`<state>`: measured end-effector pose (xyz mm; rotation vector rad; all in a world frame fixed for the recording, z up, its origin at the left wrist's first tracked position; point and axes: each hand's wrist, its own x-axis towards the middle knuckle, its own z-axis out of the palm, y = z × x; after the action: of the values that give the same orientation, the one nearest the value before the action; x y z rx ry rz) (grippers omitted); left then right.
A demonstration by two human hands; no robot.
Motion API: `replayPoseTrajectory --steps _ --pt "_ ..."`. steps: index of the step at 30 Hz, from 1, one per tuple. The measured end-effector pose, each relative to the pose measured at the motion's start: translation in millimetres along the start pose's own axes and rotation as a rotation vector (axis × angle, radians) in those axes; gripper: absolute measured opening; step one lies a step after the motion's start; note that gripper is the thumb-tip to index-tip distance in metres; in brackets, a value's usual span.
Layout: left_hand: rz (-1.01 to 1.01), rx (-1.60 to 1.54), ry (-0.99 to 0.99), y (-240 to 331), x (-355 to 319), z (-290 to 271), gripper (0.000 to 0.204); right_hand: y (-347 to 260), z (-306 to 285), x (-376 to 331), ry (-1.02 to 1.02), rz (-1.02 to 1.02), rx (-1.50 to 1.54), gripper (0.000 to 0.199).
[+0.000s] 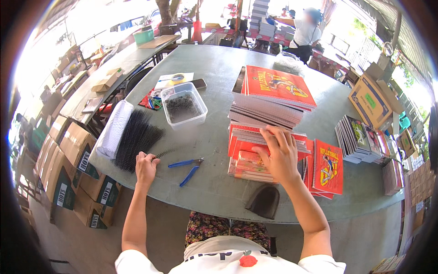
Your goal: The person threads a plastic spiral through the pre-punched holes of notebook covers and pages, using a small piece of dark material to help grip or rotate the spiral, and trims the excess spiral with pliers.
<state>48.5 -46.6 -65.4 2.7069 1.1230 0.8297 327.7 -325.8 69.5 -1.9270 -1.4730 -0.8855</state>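
Note:
My left hand point(146, 168) is closed on one end of a thin black spiral binding coil point(175, 149), whose other end is blurred over the table. Next to it lies a thick bunch of black coils point(134, 139). My right hand point(280, 157) rests over a stack of red spiral notebooks point(248, 160), thumb and fingers apart. Blue-handled pliers point(188, 170) lie spread between my hands. More notebooks form a tall pile point(267, 112) behind, and red volleyball-cover notebooks point(327, 166) lie to the right.
A clear plastic tub point(184, 107) holds small black pieces. Beside it are a tape roll point(177, 79) and a dark phone point(199, 83). A dark curved pad point(263, 202) sits at the near edge. Cartons point(98, 192) stand lower left. Another person point(305, 36) stands beyond the table.

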Motion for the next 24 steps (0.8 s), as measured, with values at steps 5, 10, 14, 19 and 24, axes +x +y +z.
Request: replayPoseTrajectory --steps 5,10,14,19,24 --pt "-0.103 -0.061 0.023 -0.4 13.1 -11.0 0.015 14.1 6.0 3.4 -0.146 0.057 0.078 0.032" --pt "-0.182 -0.376 0.294 20.1 22.2 -49.3 0.019 14.9 1.3 -3.1 -0.130 -0.001 0.158 0.033" --pt "-0.242 -0.717 0.382 32.2 25.7 -95.9 0.016 7.7 -1.9 -10.6 -0.118 -0.069 0.092 0.033" --pt "-0.112 -0.767 0.786 76.5 28.9 -153.3 0.033 -2.5 -1.7 -33.9 0.030 -0.224 -0.029 0.033" --pt "0.064 -1.129 -0.129 150.0 25.2 -92.2 0.032 -3.2 2.1 -33.7 -0.082 -0.139 0.075 0.030"
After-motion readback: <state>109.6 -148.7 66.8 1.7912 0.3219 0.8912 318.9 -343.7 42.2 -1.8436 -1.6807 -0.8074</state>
